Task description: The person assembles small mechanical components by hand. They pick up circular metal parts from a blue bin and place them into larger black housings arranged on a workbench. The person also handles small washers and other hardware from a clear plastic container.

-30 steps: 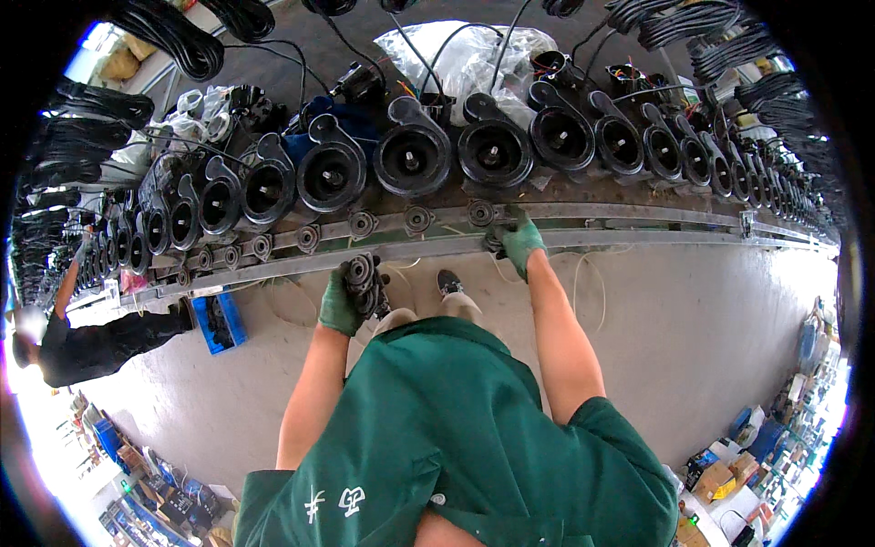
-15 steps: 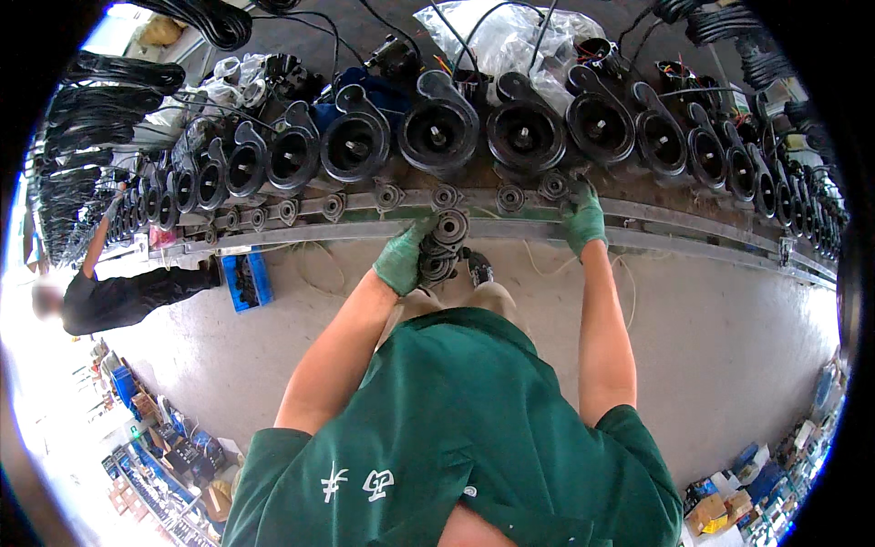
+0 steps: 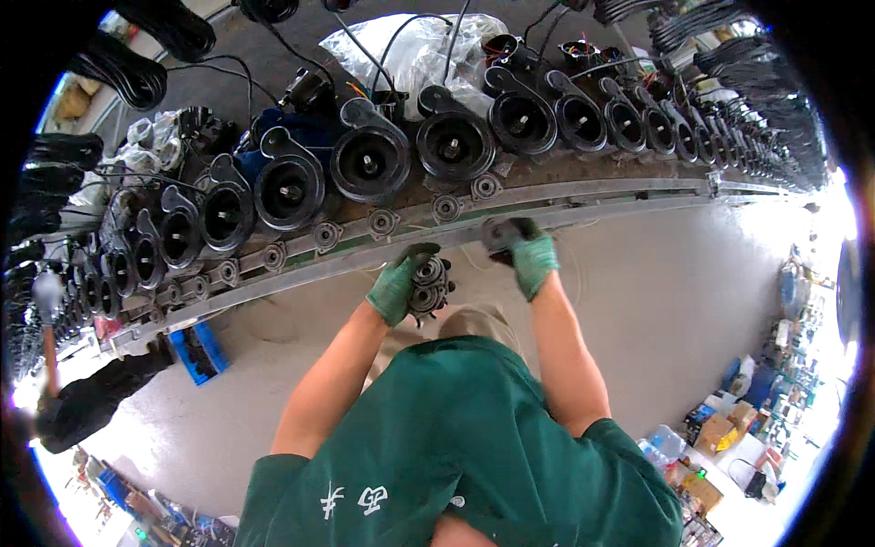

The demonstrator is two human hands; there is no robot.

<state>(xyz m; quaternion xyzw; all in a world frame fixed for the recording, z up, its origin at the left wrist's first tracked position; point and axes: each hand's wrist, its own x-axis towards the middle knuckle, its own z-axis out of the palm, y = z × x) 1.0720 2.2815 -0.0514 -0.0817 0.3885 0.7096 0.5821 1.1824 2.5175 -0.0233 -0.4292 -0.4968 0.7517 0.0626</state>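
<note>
My left hand [image 3: 390,294], in a green glove, is closed around a small stack of round metal end covers [image 3: 430,286] in front of my body. To its right, my right hand [image 3: 535,262], gloved the same way, grips a single end cover [image 3: 497,236], smeared by motion, in front of the metal rail. Similar covers lie spaced out along the rail, among them a cover [image 3: 486,187] at the right end of the row, another cover [image 3: 447,208] and one farther left [image 3: 382,221]. Behind them stands a row of black pump housings [image 3: 456,146], each with a shaft in its middle.
The metal rail [image 3: 602,211] curves across in front of me along the bench. Coiled black cables [image 3: 173,32] hang above, and clear plastic bags [image 3: 415,55] lie behind the housings. On the floor at left sits a blue crate [image 3: 208,354], near another person [image 3: 87,406] in dark clothes.
My right hand has come away from a cover on the rail and back toward me, now with another cover in it. The view has shifted rightward along the bench.
</note>
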